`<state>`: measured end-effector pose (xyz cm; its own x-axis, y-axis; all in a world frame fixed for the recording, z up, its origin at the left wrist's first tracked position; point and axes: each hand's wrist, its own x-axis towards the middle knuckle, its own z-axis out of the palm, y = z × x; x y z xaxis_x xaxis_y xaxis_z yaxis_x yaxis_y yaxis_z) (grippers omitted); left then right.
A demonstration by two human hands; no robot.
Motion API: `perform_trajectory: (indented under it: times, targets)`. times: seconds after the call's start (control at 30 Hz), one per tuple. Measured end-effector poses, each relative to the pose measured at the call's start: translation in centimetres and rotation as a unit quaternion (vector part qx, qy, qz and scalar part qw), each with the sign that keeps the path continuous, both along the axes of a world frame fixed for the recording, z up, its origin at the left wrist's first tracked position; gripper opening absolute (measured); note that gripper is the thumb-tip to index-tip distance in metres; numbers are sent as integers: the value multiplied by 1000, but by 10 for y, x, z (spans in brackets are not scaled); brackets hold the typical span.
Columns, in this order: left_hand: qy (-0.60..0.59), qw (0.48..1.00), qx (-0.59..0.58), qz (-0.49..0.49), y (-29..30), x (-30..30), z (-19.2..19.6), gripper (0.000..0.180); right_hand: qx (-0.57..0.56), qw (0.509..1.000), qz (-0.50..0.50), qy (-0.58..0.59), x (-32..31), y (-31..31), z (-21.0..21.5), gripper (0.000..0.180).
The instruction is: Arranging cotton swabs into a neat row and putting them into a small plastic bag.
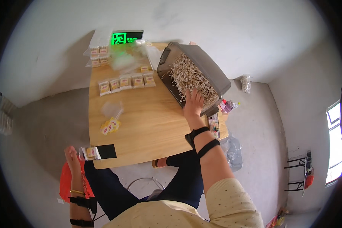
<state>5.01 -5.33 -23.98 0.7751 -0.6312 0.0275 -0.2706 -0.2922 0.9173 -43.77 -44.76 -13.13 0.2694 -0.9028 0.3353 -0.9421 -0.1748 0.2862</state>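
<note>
A large grey plastic bin [207,62] lies tipped toward me at the table's right side, with a heap of loose cotton swabs [190,74] inside. My right hand [194,103] reaches over its near lip, fingers spread and resting on the swabs. Beyond the table's left front corner is my left hand [70,154], small and partly turned away; its finger pose is unclear. Just right of it, a clear bag filled with swabs [90,153] sits at the edge against a flat black piece [107,151]. Yellow-and-white cards [110,125] lie farther in, beside an empty clear bag [112,109].
A row of filled swab packs [126,81] stands across the wooden table [148,129]. More packs [98,55] and clear plastic bags [127,60] sit at the back. A red bag [66,178] hangs below my left hand. A phone-like device [213,126] lies near the bin.
</note>
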Motion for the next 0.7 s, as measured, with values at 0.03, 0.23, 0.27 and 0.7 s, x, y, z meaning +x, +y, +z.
perform_trajectory:
  times: [0.03,0.23,0.27,0.7]
  targets:
    - [5,1000,6,-12,-8,-13,5,29,-12,999,-8,46,-23,-13,-4,62]
    - [17,998,12,-57,-11,-55,33,26,68,992,-11,103,-15,-31,6,40]
    - [8,998,-6,-70,-12,-64,38,25,82,993,-8,85,-15,-33,8,37]
    - [-40,977,14,-207,-57,-146,83,25,115,970,152,-151,75,46,-47,22]
